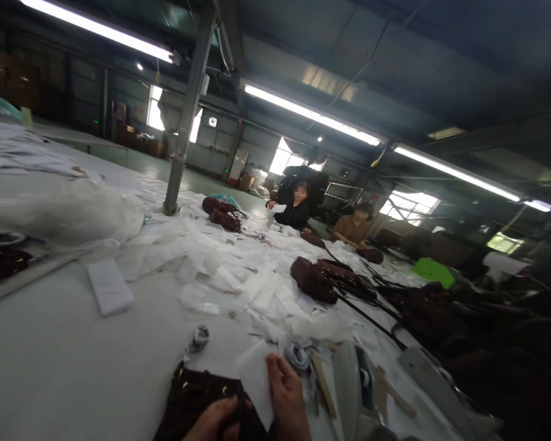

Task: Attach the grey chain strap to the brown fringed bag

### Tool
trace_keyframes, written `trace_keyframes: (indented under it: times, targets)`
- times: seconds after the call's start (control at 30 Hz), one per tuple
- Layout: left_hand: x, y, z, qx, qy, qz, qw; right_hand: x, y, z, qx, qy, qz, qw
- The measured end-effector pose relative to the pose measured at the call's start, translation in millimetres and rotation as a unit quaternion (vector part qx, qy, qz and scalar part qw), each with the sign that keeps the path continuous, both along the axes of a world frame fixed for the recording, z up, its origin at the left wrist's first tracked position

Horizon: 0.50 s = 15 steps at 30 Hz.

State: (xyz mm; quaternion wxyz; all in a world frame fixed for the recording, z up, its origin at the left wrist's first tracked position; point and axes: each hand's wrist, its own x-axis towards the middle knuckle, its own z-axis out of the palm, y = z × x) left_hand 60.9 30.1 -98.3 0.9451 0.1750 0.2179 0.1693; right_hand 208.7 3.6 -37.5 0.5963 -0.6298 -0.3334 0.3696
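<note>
Near the bottom centre, a dark brown bag [197, 392] with brass-coloured eyelets lies on the white table [50, 367]. My left hand [218, 419] is closed on the bag's upper edge. Upright beside it, my right hand [287, 392] pinches a sheet of white paper [256, 376] between thumb and fingers. The paper's lower part meets the bag's right side. Behind the bag sits a small clear-wrapped roll [198, 338]. The lower parts of the bag and of both hands are cut off by the frame.
Loose white paper [257, 288] covers the table's middle. Brown bags [319, 278] with long straps lie beyond. To the right are a tape roll [297, 356], wooden strips [324, 386] and grey pieces [349, 380]. A metal post [186, 116] rises at the back. Two people sit across.
</note>
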Motion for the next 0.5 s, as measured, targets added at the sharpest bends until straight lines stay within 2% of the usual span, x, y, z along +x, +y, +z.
trace_keyframes:
  times: [0.13,0.27,0.4,0.5]
  targets:
    - [3,-5,-4.0,0.011,0.01,0.028,0.999,-10,-52,-26.9,-0.025,0.122,0.03,0.992]
    - [-4,-10,-0.3,0.031,0.022,0.06,0.997,-21,-90,-49.9,0.021,0.215,0.094,0.972]
    - [-9,-14,-0.5,0.062,0.026,0.057,0.996,-28,-110,-45.8,-0.003,0.164,0.127,0.978]
    - [-9,-17,-6.0,0.088,0.034,0.021,0.995,-26,-112,-40.1,-0.043,0.048,0.082,0.995]
